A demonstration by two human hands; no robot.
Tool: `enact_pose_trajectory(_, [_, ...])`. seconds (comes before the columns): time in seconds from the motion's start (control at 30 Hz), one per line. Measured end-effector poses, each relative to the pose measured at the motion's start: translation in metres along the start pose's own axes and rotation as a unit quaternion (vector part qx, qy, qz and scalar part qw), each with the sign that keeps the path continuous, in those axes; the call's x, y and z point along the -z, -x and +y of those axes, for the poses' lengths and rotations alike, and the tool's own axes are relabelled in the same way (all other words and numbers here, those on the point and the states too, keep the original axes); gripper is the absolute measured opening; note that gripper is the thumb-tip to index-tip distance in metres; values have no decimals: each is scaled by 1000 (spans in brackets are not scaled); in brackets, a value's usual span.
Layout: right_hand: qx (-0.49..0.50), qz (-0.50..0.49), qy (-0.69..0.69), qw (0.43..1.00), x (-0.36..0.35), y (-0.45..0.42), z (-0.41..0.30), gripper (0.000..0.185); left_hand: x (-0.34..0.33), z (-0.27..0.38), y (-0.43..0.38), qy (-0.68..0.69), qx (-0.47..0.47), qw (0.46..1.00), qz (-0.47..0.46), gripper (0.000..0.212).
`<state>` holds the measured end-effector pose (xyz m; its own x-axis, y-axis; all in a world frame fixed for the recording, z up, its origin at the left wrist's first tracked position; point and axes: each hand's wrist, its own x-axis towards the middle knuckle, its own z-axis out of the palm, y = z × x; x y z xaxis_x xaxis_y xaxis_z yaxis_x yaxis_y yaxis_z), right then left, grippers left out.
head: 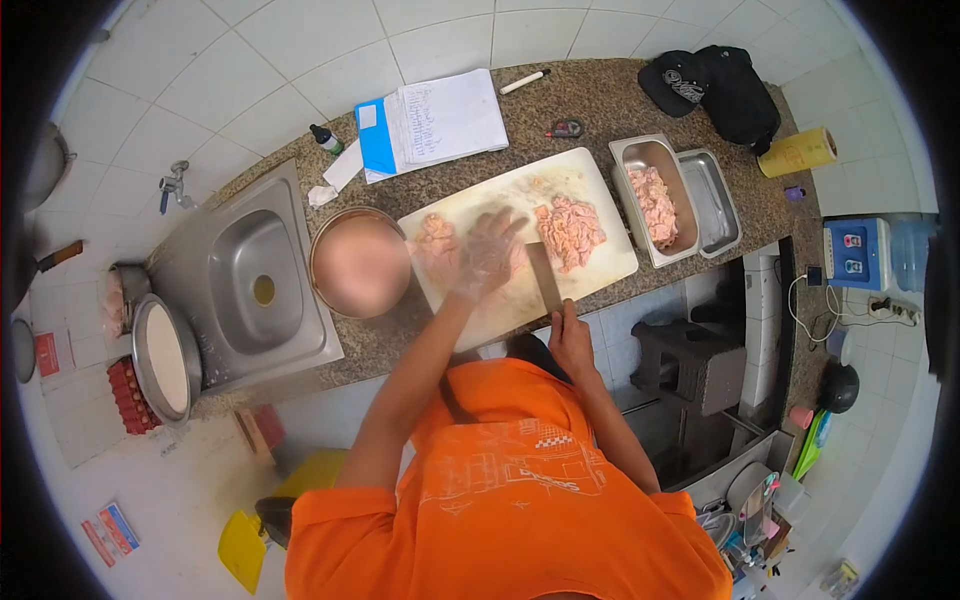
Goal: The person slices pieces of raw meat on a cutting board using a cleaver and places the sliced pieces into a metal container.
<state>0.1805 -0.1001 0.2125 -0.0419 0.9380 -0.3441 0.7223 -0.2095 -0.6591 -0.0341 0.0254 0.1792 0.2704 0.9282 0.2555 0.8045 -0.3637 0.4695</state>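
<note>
My left hand (pixel 487 251), in a clear plastic glove and slightly blurred, is over the middle of a white cutting board (pixel 480 326) with its fingers apart. Pale pink raw meat, seemingly chicken, shows beside and partly under it; whether it touches the meat is unclear. My right hand (pixel 571 337) grips the handle of a wide-bladed knife (pixel 545 277) at the board's near edge, blade pointing away from me. Right of the blade lies a heap of cut meat pieces (pixel 570 231). Another lump of meat (pixel 436 236) sits at the board's left.
A round pot (pixel 360 262) with blurred pink contents stands left of the board, beside the steel sink (pixel 262 292). On the right, a steel pan (pixel 654 202) holds cut meat beside another steel tray (pixel 712 199). Behind are an open notebook (pixel 450 120), marker (pixel 525 81) and black cap (pixel 675 82).
</note>
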Motion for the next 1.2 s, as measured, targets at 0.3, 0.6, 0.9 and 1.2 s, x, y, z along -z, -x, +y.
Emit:
enact_pose_trajectory(0.3, [20, -36, -27, 999, -8, 4, -12, 20, 8, -37, -1, -76, 61, 992, -81, 28])
enact_pose_trajectory(0.6, [13, 3, -78, 997, -1, 3, -4, 19, -81, -89, 37, 485, 35, 862, -145, 26])
enact_pose_trajectory(0.9, [29, 16, -31, 999, -9, -12, -3, 17, -52, 1, 31, 154, 84, 982, 69, 20])
enact_pose_trajectory(1.2, [-8, -21, 99, 995, -14, -28, -28, 15, -48, -7, 50, 97, 25, 993, 70, 12])
